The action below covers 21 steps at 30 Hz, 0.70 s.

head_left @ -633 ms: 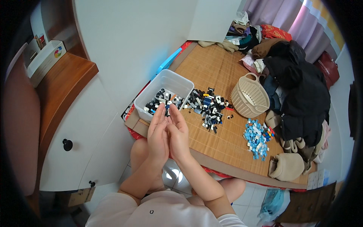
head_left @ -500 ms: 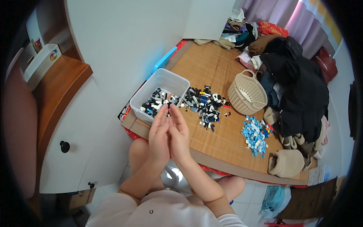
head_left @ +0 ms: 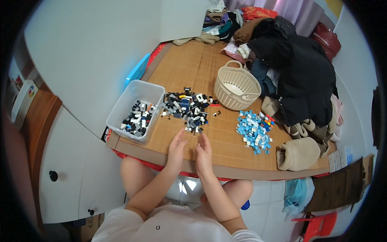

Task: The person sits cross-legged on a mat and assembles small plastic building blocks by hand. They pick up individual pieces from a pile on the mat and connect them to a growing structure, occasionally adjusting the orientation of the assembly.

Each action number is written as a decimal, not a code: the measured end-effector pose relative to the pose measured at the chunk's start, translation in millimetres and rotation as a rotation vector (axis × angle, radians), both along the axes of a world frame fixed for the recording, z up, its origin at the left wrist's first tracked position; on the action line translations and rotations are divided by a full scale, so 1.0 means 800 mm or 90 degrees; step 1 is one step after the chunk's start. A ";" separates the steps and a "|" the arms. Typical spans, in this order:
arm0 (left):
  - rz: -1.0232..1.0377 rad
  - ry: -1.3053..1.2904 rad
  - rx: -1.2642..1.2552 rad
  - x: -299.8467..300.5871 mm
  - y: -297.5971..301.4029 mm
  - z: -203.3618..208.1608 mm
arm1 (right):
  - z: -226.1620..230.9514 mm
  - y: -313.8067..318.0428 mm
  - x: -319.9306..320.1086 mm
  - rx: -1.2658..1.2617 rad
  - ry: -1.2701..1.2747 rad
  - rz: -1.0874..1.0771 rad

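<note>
Above the near edge of the woven mat, my left hand (head_left: 176, 152) and my right hand (head_left: 204, 154) are held apart, palms toward each other, fingers stretched forward. Neither holds anything that I can see. Just beyond the fingertips lies a pile of black, grey, white and dark blue building bricks (head_left: 186, 107). To the left stands a clear plastic bin (head_left: 155, 90) with more black, white and grey bricks (head_left: 139, 119) in its bottom. Farther right is a heap of light blue and white bricks (head_left: 253, 131), touching a puzzle cube (head_left: 267, 122).
A beige slotted basket (head_left: 238, 86) stands behind the blue heap. A black jacket (head_left: 302, 76) and piled clothes cover the right side. A rolled beige fleece piece (head_left: 299, 154) lies near the front right edge. A blue lid (head_left: 138, 69) leans against the white cabinet (head_left: 96, 44).
My hands were pressed together by the bin; now they have parted and come over the mat in front of the dark brick pile. The view has turned toward the right.
</note>
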<state>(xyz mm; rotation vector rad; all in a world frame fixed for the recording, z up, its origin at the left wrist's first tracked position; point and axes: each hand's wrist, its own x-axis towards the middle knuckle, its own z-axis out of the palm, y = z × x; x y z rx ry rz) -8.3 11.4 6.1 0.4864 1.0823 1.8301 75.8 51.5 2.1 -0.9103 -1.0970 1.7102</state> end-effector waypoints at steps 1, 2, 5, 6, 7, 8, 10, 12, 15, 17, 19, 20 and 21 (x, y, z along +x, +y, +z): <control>0.006 0.003 -0.007 -0.005 0.005 -0.015 | 0.003 0.004 0.006 -0.016 0.004 -0.012; 0.012 0.003 -0.005 -0.010 0.011 -0.028 | 0.001 0.011 0.011 -0.013 -0.007 -0.021; 0.026 -0.002 -0.016 -0.013 0.024 -0.036 | -0.014 0.034 0.019 -0.002 -0.027 -0.052; 0.029 -0.018 -0.024 -0.013 0.026 -0.032 | -0.017 0.040 0.018 -0.004 -0.034 -0.051; 0.033 -0.035 -0.032 -0.014 0.028 -0.029 | -0.019 0.046 0.018 -0.005 -0.040 -0.049; 0.037 -0.052 -0.041 -0.014 0.029 -0.027 | -0.020 0.050 0.017 -0.007 -0.047 -0.047; 0.033 -0.033 -0.045 -0.017 0.031 -0.032 | -0.019 0.052 0.011 -0.024 -0.049 -0.045; 0.032 -0.022 -0.051 -0.018 0.032 -0.034 | -0.020 0.054 0.004 -0.026 -0.051 -0.051; 0.028 -0.006 -0.063 -0.015 0.037 -0.035 | -0.031 0.055 -0.012 -0.001 -0.062 -0.061; 0.016 0.017 -0.070 -0.013 0.044 -0.037 | -0.042 0.056 -0.022 0.026 -0.082 -0.049; 0.009 0.036 -0.088 -0.009 0.046 -0.032 | -0.042 0.052 -0.029 0.040 -0.088 -0.059; 0.005 0.046 -0.096 -0.007 0.046 -0.030 | -0.041 0.050 -0.031 0.047 -0.092 -0.064; -0.002 0.039 -0.097 -0.005 0.046 -0.028 | -0.036 0.047 -0.032 0.030 -0.087 -0.054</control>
